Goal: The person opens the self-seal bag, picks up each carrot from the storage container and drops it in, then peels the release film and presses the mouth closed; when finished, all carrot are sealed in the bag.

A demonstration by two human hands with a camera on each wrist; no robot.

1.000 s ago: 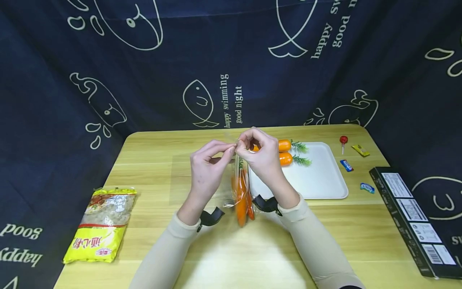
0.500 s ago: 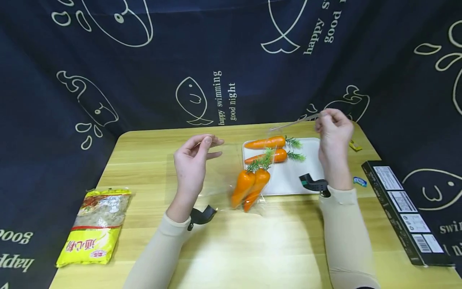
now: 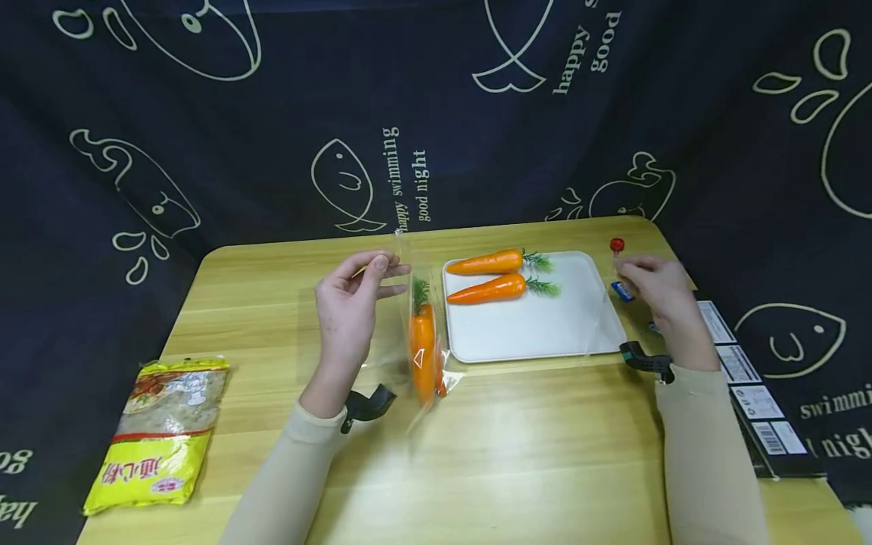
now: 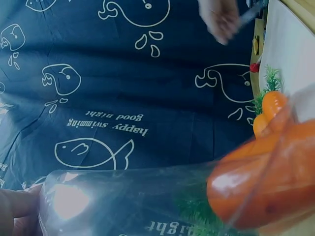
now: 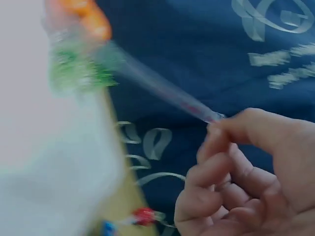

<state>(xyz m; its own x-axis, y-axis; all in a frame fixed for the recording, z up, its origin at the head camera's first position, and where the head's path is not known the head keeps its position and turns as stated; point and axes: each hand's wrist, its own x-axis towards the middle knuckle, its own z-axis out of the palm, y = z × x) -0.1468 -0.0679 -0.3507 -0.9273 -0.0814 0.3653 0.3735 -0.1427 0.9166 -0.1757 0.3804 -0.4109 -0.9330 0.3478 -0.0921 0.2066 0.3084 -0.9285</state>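
In the head view my left hand (image 3: 346, 318) pinches the top of a clear plastic bag (image 4: 118, 196) between thumb and fingers. Inside the bag hang carrots (image 3: 422, 352) with green tops, tips downward, just left of the tray. My right hand (image 3: 657, 291) is far to the right, past the tray's edge and close to the candies. Between its thumb and forefinger it pinches one end of a thin clear plastic strip (image 5: 167, 93), which trails away from the fingertips. The other fingers are curled in. Motion blurs part of the right wrist view.
Two more carrots (image 3: 487, 289) lie on the white tray (image 3: 531, 333). A red lollipop (image 3: 616, 244) and a blue-wrapped candy (image 3: 622, 291) are right of it. A long black box (image 3: 756, 409) borders the right; a yellow food packet (image 3: 153, 435) lies left.
My right hand has left the left hand's side, swung up and right with the strip, then dropped toward the candies. The bag of carrots swayed and turned; the left hand keeps its hold.
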